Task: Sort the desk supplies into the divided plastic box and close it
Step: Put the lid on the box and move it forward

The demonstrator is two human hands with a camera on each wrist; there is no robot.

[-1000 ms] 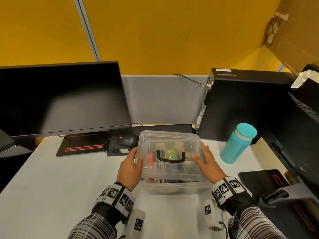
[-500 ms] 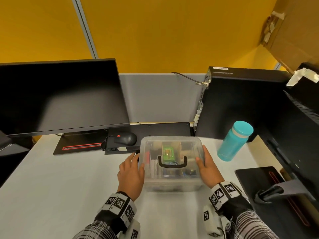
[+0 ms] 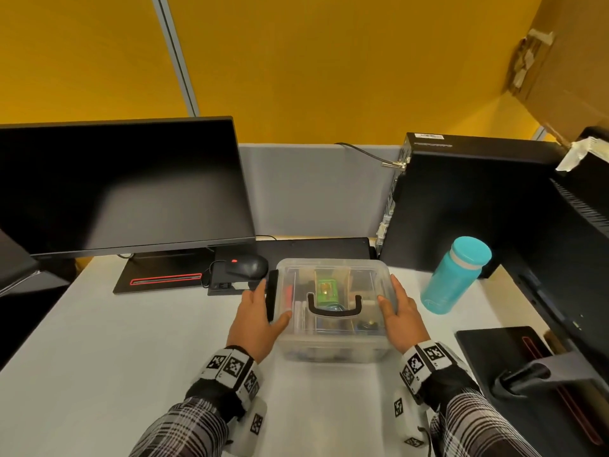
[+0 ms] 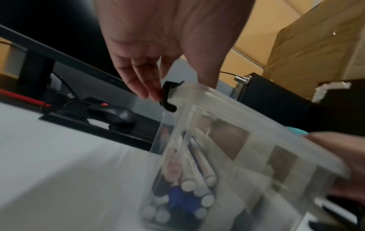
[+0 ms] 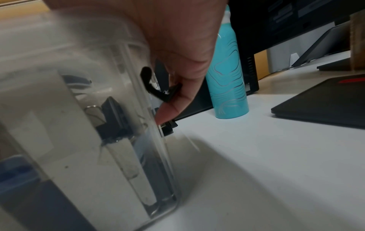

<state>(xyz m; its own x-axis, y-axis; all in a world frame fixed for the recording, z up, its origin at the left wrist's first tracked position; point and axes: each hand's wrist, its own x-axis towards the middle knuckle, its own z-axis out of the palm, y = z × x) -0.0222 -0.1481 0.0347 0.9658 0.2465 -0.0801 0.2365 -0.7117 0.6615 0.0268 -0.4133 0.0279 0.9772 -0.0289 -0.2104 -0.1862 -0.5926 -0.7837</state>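
The clear divided box (image 3: 333,346) stands on the white desk with its lid (image 3: 329,267) on and the black handle (image 3: 333,308) lying flat. Pens (image 4: 189,184) and a green item (image 3: 326,288) show through the plastic. My left hand (image 3: 255,311) lies at the box's left side, thumb on the lid, fingertips (image 4: 152,93) touching the black left latch (image 4: 168,96), which stands out from the wall. At the right side my right hand (image 3: 400,315) has its thumb on the lid. Its fingers (image 5: 173,106) press the right latch (image 5: 160,89), which also stands away from the wall.
A dark monitor (image 3: 122,186) stands at the back left, with a black mouse (image 3: 247,267) just beyond my left hand. A teal bottle (image 3: 454,275) and a black computer tower (image 3: 461,199) are to the right. A black monitor base (image 3: 494,351) lies at the near right.
Both hands have slid from the top of the lid to the box's sides and onto the latches. The box now sits flat on the desk.
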